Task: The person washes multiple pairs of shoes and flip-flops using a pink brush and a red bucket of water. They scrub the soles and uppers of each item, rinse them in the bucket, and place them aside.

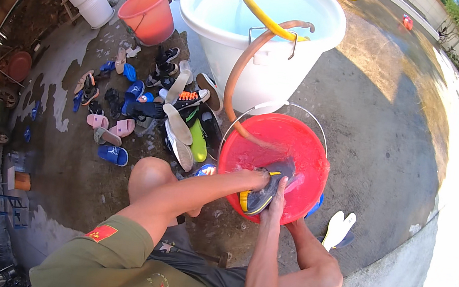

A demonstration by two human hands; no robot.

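Note:
A dark grey shoe with yellow trim [258, 202] is tilted over the red bucket [249, 157], partly in its churning water. My left hand [258, 180] reaches into the shoe's opening, with its fingers hidden inside. Along the shoe's side, my right hand [276, 202] grips it, thumb up. An orange-brown hose [240, 69] arches down from the big white tub [253, 71] and its end lies in the bucket. The bucket's wire handle [324, 135] stands up around the far rim.
Many shoes and slippers, among them a blue slide [113, 155] and a lime-green insole [198, 141], lie on the wet concrete at left. White insoles [339, 229] lie at right. An orange-red bucket [148, 15] stands beyond. A yellow hose [254, 4] hangs over the tub.

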